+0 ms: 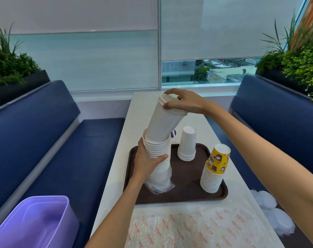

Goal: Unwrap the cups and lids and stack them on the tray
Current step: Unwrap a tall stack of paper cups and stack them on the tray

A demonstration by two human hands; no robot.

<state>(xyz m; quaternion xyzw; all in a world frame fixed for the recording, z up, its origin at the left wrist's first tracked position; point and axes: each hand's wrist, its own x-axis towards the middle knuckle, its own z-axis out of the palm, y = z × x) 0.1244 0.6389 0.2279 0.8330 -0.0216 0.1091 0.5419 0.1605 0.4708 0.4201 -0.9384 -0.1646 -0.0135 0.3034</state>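
A tall stack of white paper cups (pixel 156 154) stands on the dark brown tray (pixel 188 178), its lower end still in clear plastic wrap (pixel 159 187). My left hand (pixel 146 161) grips the stack around its middle. My right hand (pixel 184 102) holds the top of a tilted white cup section (pixel 163 122) whose lower end sits inside the stack. A short stack of upside-down white cups (pixel 187 145) and a stack topped by a yellow printed cup (pixel 215 169) also stand on the tray.
A bubble-wrap sheet with red print (pixel 196 228) lies on the white table in front of the tray. Crumpled clear plastic (pixel 270 208) lies at the right edge. A purple bin (pixel 36 224) sits lower left. Blue benches flank the table.
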